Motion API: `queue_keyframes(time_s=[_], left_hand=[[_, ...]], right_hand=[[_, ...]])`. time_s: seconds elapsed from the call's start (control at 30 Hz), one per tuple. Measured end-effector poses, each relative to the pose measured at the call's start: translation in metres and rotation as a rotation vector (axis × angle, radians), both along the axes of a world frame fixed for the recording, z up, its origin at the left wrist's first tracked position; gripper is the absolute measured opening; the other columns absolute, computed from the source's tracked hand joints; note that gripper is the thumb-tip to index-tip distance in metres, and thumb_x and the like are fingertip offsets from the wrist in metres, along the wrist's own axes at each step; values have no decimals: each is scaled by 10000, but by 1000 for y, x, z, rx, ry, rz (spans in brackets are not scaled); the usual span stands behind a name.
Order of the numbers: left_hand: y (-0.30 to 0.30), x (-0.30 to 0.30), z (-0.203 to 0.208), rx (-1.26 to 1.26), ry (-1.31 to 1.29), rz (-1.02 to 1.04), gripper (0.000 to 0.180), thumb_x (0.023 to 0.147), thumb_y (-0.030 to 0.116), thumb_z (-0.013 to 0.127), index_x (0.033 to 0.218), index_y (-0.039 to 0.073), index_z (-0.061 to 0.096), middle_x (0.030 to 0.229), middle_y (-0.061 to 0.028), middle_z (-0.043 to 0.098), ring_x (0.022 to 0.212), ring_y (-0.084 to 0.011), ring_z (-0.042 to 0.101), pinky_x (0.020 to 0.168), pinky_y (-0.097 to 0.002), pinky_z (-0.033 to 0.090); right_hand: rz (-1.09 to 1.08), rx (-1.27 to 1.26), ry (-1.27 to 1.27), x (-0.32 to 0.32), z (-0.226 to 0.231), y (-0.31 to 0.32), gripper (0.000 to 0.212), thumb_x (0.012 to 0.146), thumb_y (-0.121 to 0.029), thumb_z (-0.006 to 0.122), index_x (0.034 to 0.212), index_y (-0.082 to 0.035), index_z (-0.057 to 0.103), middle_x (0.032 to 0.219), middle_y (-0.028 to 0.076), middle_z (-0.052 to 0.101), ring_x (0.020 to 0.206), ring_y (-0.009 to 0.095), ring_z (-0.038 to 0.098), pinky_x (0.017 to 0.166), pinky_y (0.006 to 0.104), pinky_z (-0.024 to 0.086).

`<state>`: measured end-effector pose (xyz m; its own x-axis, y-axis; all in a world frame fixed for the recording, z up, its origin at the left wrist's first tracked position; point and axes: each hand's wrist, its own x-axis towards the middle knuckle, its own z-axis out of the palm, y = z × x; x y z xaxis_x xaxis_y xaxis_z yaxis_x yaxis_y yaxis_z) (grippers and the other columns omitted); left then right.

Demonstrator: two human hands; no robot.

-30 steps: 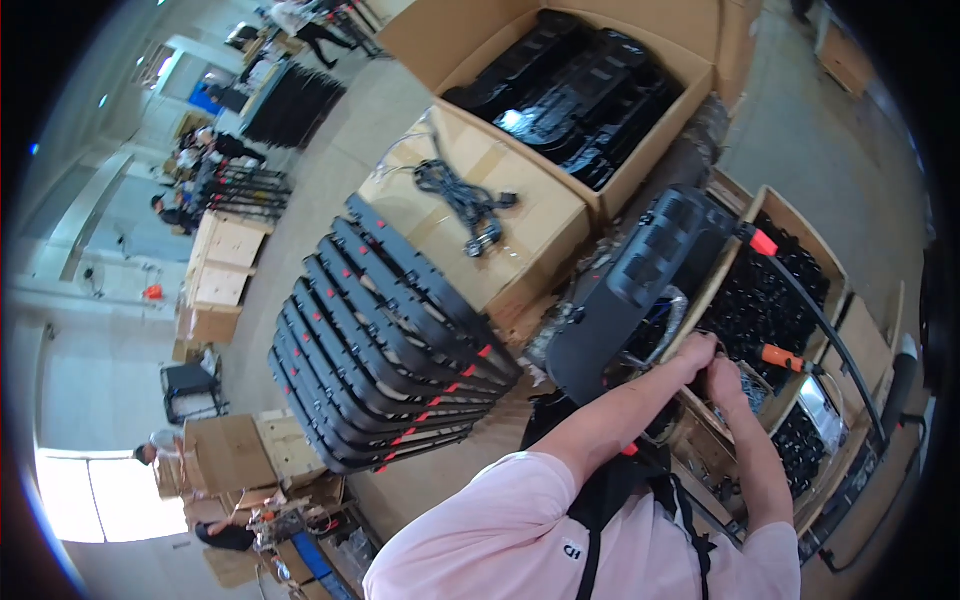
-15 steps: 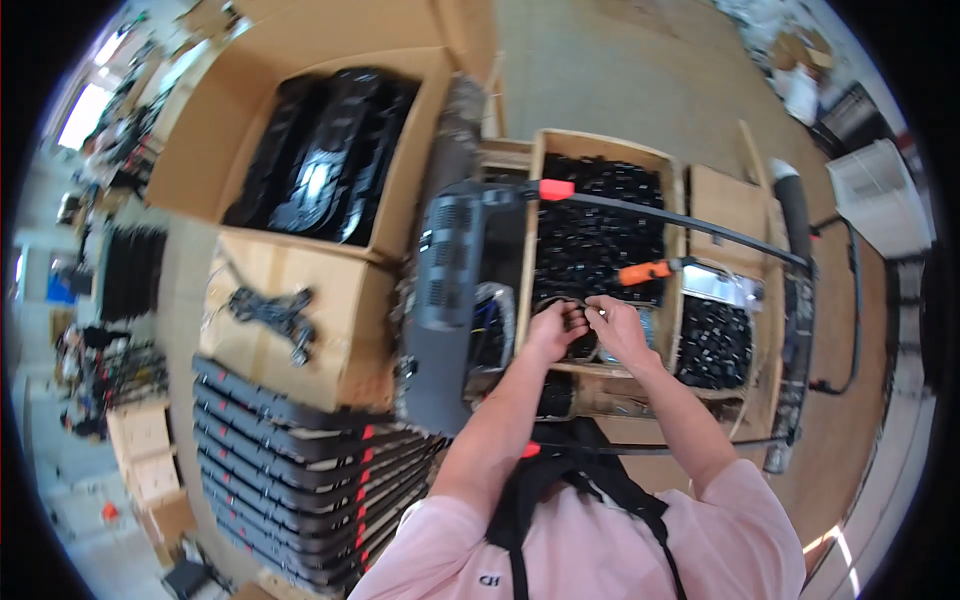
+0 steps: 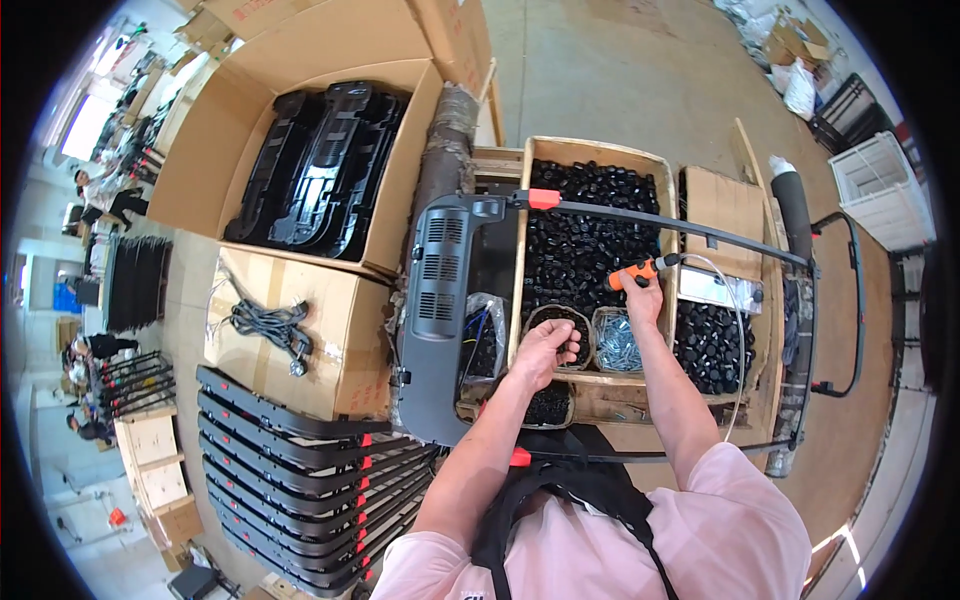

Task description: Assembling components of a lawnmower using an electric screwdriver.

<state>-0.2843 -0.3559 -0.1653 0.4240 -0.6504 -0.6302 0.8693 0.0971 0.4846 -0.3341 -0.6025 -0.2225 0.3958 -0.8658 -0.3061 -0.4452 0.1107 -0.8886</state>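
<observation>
My right hand (image 3: 643, 297) is wrapped round an orange power screwdriver (image 3: 636, 272) with a black front end, above a wooden bin (image 3: 655, 150) of black round plastic parts (image 3: 590, 220). My left hand (image 3: 545, 350) is closed, fingertips curled together; what it holds, if anything, is too small to make out. It hovers over a round tub (image 3: 585, 318) of small dark pieces. Beside that tub sits another holding silvery screws (image 3: 618, 342). Across the bins lies a dark grey frame with a vented plastic cover (image 3: 440, 265), a long bar (image 3: 690, 221) and red corner pieces (image 3: 545, 199).
An open carton (image 3: 425, 140) of black moulded panels stands at left, with a coiled black cable (image 3: 270, 325) on the box below it. Several similar frames (image 3: 285, 470) are stacked nearer me. A pale hose (image 3: 742, 340) hangs at the right, by more black caps (image 3: 712, 345).
My right hand has left my left hand and moved up onto the orange screwdriver, now gripping it. The left hand has drawn slightly back, nearer to me.
</observation>
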Motion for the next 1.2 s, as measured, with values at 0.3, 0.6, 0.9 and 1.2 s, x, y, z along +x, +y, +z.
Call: queue_keyframes(time_s=[0.3,0.6,0.9,1.2], left_hand=[[19,-17,27,75,-78,102,210,1056,158,646,1242,59,658,993,-25,685,817,-121,657,720,-278,586],[27,-9,33,9,-102,87,174,1035,144,631,1177,71,701,924,-7,679,744,-92,637,645,-248,533],[50,32,59,-184,-38,144,239,1069,301,644,1147,86,714,857,49,622,708,-66,581,626,-240,497],[75,87,80,-376,191,419,262,1086,336,601,1149,100,695,851,51,626,720,-70,573,640,-226,486]], right_hand=[[372,-159,9,27,5,26,509,854,-201,851,1312,-100,655,1067,9,719,956,100,660,909,302,537],[422,-240,-297,-3,101,37,435,881,-53,796,1283,-59,629,1140,79,730,1063,144,667,950,307,544],[383,-156,-447,0,207,99,506,936,-53,775,1390,27,565,1289,198,697,1169,202,662,1062,341,513],[509,-114,-574,50,275,172,469,914,-55,750,1343,10,572,1270,224,706,1190,273,676,1090,419,504]])
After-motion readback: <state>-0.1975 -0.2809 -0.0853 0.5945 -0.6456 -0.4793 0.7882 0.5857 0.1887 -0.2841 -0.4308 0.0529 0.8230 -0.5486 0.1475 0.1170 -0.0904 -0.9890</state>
